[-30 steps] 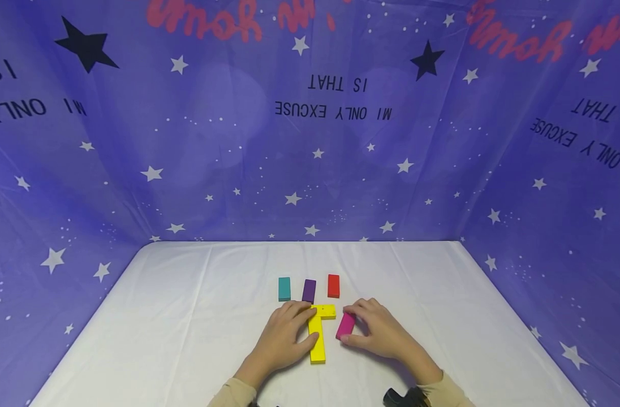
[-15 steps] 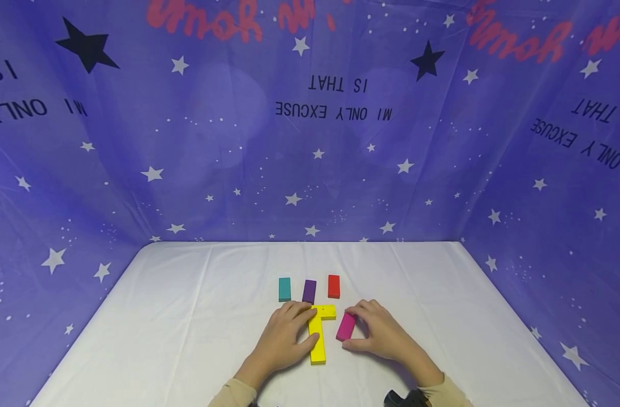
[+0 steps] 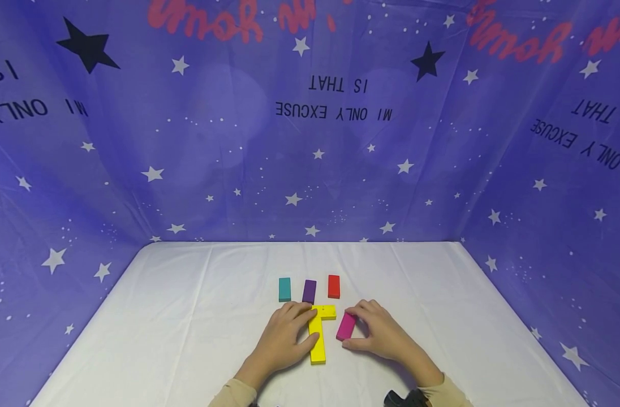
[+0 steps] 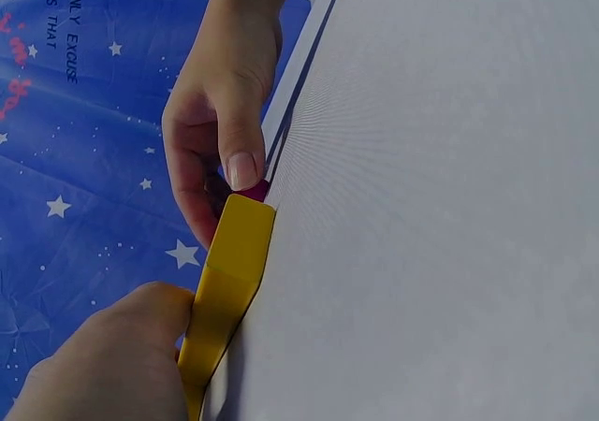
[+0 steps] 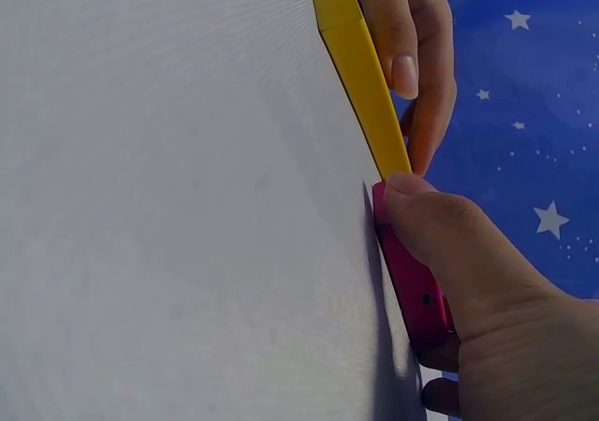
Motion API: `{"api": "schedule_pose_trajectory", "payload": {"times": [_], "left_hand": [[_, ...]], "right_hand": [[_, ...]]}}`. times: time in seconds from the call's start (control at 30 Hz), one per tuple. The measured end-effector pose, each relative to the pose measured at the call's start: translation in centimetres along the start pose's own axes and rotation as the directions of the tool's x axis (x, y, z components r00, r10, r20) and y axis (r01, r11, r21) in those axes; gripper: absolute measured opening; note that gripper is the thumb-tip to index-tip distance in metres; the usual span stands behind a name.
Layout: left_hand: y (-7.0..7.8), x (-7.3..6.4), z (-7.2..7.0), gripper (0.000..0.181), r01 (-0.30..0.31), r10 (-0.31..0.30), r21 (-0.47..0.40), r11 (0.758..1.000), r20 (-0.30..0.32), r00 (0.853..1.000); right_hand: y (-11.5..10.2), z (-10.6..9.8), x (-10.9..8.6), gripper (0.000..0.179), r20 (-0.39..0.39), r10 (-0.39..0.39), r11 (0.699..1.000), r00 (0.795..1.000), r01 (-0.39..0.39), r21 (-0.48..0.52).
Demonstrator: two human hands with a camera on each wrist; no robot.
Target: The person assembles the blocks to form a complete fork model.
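At the near edge of the desk (image 3: 188, 316), which a white cloth is covering, two beige fabric sleeves (image 3: 233, 394) are entering from below, and a black object (image 3: 407, 398) is sitting beside the right cuff, partly cut off by the frame.

Just beyond, the left hand (image 3: 284, 333) is arching over a long yellow rectangular bar (image 3: 317, 351); its thumb tip is lying over the bar, and its bent fingers are reaching the joint with a short yellow rectangular block (image 3: 326, 311). Thumb and fingers are standing moderately apart; whether this hand is gripping or only resting cannot be told. The bar is pointing toward the person, and the short block is lying crosswise at its far end, the two forming a T whose left arm the fingers are hiding.

To the right, apart from both yellow pieces, the right hand (image 3: 378, 330) is pinching a magenta rectangular block (image 3: 346, 327) between thumb at the near end and fingers at the far end, closing only as far as the block's length is allowing. This block is lying slantwise, its far end leaning right.

Farther back, a teal rectangular block (image 3: 284, 289), a purple rectangular block (image 3: 309, 290) and a red rectangular block (image 3: 334, 286) are lying in a loose row, left to right, the purple one just beyond the left fingertips.

Behind the desk, a violet-blue fabric backdrop (image 3: 259, 169) is hanging, showing white stars, black stars and inverted lettering.
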State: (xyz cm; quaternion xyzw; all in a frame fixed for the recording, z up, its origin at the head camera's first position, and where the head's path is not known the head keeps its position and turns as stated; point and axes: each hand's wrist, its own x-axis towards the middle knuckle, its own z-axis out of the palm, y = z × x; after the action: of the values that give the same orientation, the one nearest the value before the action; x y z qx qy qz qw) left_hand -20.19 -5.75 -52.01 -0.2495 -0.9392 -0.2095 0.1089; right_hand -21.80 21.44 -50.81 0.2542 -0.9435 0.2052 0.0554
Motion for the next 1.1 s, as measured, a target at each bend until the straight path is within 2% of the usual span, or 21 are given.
{"api": "schedule_pose_trajectory", "payload": {"times": [0.6,0.87,1.1], "left_hand": [[-0.1,0.1,0.1,0.050,0.003,-0.003,-0.012,1.000,-0.015,1.000],[-0.1,0.1,0.1,0.049,0.003,-0.003,-0.016,1.000,-0.023,1.000],[-0.2,0.1,0.2,0.050,0.010,-0.010,-0.015,1.000,-0.019,1.000]], "right_hand": [[-0.1,-0.1,0.0,0.067,-0.015,-0.014,1.000,1.000,0.014,0.006],[-0.2,-0.3,0.0,0.066,-0.076,-0.075,0.996,0.994,0.078,0.044],[-1.5,-0.8,-0.1,0.065,-0.041,-0.086,0.993,0.995,0.089,0.073]]}}
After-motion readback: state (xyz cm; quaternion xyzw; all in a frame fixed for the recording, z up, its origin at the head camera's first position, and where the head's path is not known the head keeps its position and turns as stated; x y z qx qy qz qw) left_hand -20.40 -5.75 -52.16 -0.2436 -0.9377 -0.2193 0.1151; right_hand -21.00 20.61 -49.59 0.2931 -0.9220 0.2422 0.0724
